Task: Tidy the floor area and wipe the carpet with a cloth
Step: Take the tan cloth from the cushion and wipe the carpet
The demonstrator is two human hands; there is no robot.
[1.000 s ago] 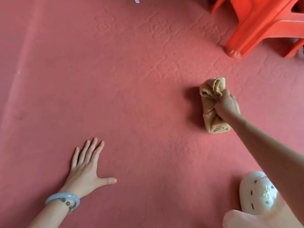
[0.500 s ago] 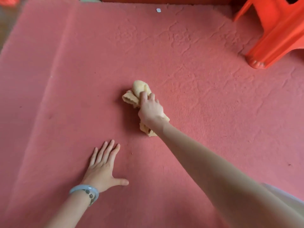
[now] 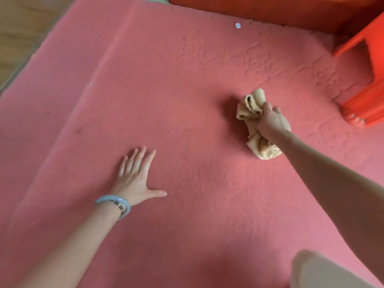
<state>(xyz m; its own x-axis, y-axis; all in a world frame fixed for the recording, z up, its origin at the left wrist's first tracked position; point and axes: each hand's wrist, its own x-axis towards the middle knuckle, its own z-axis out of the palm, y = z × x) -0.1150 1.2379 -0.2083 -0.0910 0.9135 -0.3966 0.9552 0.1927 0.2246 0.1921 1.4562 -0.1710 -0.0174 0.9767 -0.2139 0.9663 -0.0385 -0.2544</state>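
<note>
A red-pink carpet (image 3: 187, 204) fills most of the view. A bunched tan cloth (image 3: 252, 104) lies on it right of centre, and my right hand (image 3: 273, 122) is closed around its middle, pressing it onto the carpet. My left hand (image 3: 136, 177) rests flat on the carpet at lower left, fingers spread, holding nothing; a pale blue bangle sits on its wrist.
A red plastic stool (image 3: 367, 96) stands at the right edge, one leg close to the cloth. A small white scrap (image 3: 237, 25) lies near the carpet's far edge. Wooden floor (image 3: 18, 34) shows at upper left. A dark red furniture base runs along the top.
My right hand swept the cloth left across the carpet, then back to the right. The left hand stayed planted. The view shifted, showing more of the carpet's far and left edges.
</note>
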